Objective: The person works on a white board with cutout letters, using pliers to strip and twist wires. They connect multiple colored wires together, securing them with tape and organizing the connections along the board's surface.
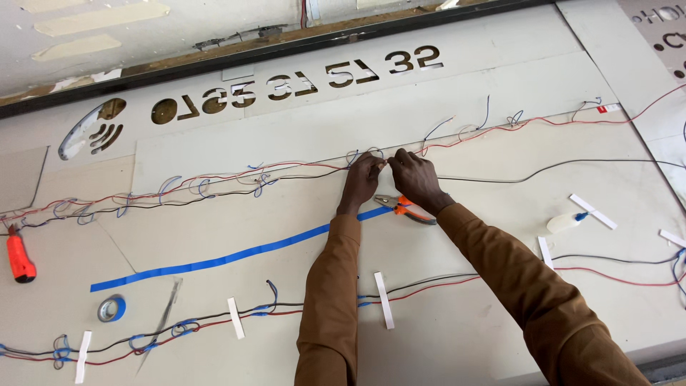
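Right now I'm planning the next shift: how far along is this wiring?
Done: the lower wire run lies fixed under white strips. In hand: left hand and right hand pinch a joint on the upper wire run. Left: its right stretch lies loose, with no strips on it.

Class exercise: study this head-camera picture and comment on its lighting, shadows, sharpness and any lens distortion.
Head view: light is even and soft, with no hard glare on the pale board; both hands cast only faint shadows by the wires; the pliers and blue tape strip look sharp; the board's straight top edge bows slightly, a wide-lens effect.
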